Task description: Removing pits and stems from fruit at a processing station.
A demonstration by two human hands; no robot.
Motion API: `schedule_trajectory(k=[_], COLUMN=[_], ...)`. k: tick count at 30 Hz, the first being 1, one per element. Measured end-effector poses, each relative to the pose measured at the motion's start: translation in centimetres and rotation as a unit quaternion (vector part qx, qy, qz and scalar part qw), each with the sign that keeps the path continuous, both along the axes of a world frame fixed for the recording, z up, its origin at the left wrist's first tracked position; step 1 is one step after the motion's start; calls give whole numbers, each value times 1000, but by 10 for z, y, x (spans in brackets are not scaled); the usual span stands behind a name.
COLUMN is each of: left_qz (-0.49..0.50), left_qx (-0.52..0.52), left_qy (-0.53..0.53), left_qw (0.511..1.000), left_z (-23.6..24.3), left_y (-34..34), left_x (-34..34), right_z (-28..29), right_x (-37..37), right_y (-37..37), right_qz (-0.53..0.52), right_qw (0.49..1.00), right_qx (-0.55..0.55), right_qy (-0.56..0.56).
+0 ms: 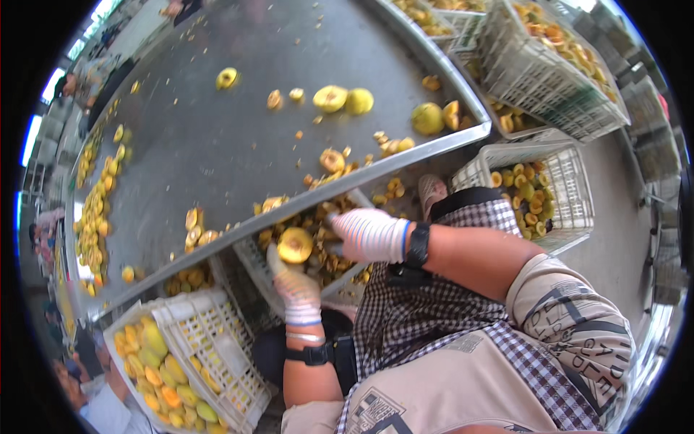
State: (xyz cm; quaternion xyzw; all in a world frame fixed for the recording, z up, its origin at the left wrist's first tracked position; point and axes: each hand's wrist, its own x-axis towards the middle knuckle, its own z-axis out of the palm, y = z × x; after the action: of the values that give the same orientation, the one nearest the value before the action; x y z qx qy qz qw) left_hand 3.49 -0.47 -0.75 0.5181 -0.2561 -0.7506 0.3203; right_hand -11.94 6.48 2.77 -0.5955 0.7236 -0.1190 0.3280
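Note:
My left hand (pixel 295 291), in a striped glove, holds up a halved yellow peach (pixel 295 245) with its cut face showing. Just to the right, my right hand (pixel 365 233) wears a similar glove, its fingers curled. A small greyish tip shows at these fingers, but what they grip cannot be made out. Both hands are below the near edge of the metal table (pixel 238 145), over a crate (pixel 254 269) filled with fruit scraps. On the tabletop lie a large cut peach (pixel 330 99), a whole one (pixel 427 118) and several smaller pieces.
A white crate (pixel 191 311) of yellow fruit stands tilted at the lower left. Another crate (pixel 578 188) with fruit halves is on the floor to my right, below stacked full crates (pixel 535 79). Fruit pieces (pixel 94 224) line the table's left side. Other people work at the far left.

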Motion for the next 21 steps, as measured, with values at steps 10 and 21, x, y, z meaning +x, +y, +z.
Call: schedule_trajectory(k=[10,21], left_qz=[1,-14], left_qx=[-16,32], left_qy=[140,197], left_qw=[990,980], left_z=[-39,-30], left_y=[-9,-10], left_x=[-1,-10], right_z=[4,15], right_x=[-2,2], right_y=[5,11], right_qz=[-36,-19], right_qw=[998,1000], right_qx=[13,0], right_qy=[-45,21])
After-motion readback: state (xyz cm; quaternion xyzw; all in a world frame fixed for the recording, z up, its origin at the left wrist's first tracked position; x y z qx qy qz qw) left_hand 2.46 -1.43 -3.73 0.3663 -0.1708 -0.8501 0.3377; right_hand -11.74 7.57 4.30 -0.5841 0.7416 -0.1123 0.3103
